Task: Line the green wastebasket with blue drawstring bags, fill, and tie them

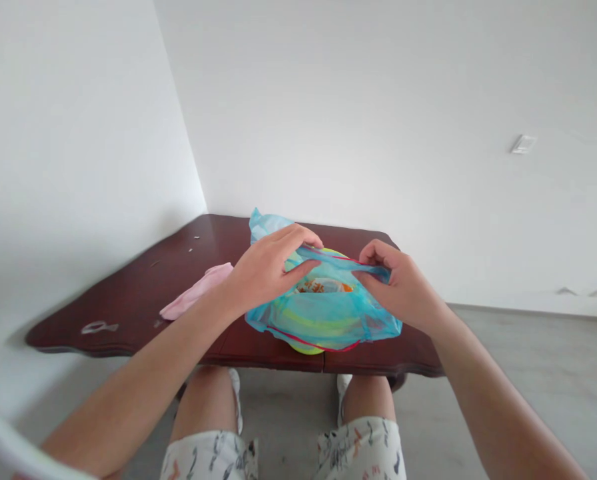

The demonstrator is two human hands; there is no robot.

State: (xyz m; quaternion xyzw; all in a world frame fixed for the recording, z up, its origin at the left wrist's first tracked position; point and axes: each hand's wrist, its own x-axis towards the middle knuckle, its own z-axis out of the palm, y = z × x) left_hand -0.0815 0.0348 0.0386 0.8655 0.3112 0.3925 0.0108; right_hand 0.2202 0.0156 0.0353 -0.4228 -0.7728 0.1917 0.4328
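From where I watch, a dark red-brown table (128,300) spans the middle of the frame, set close to white walls (378,100) that meet in a corner at upper left. A small switch plate (523,144) sits at upper right; grey floor (508,373) fills the lower right. A pink cloth (197,291) lies left of centre, beside my left forearm. My forearms come in from both lower corners and converge on the blue bag (318,307), at centre over a yellow-green container (308,349). My right hand (401,287) pinches bunched film between thumb and fingers. My left hand (271,265) arches palm-down at the red-edged rim, thumb beneath the fingers; I can't tell whether they grip it.
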